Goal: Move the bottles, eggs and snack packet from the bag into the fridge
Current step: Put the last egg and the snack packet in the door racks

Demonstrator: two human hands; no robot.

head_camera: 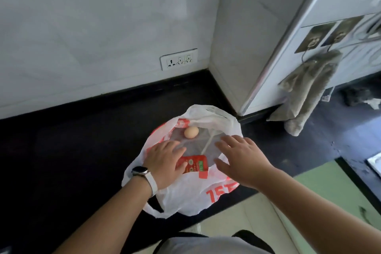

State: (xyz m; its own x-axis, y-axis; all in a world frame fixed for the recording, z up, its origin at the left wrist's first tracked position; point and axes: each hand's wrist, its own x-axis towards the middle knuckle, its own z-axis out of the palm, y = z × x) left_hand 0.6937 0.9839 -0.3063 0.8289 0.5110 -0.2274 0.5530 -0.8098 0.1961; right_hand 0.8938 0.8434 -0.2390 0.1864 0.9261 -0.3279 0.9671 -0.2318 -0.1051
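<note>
A white plastic bag (pixel 191 194) with red print lies open on the black counter. Inside it, a single tan egg (pixel 191 132) rests at the far side, and a red snack packet (pixel 194 165) lies at the near side. My left hand (pixel 165 161), with a white watch on the wrist, is spread over the bag's left edge, its thumb touching the packet. My right hand (pixel 239 156) hovers with fingers spread over the bag's right edge, holding nothing. No bottles show in the bag. The white fridge (pixel 321 33) stands at the upper right.
A wall socket (pixel 179 59) sits on the white wall behind the black counter (pixel 72 150). A grey towel (pixel 305 93) hangs from a hook on the fridge's side. A pale green surface (pixel 321 192) lies to the lower right.
</note>
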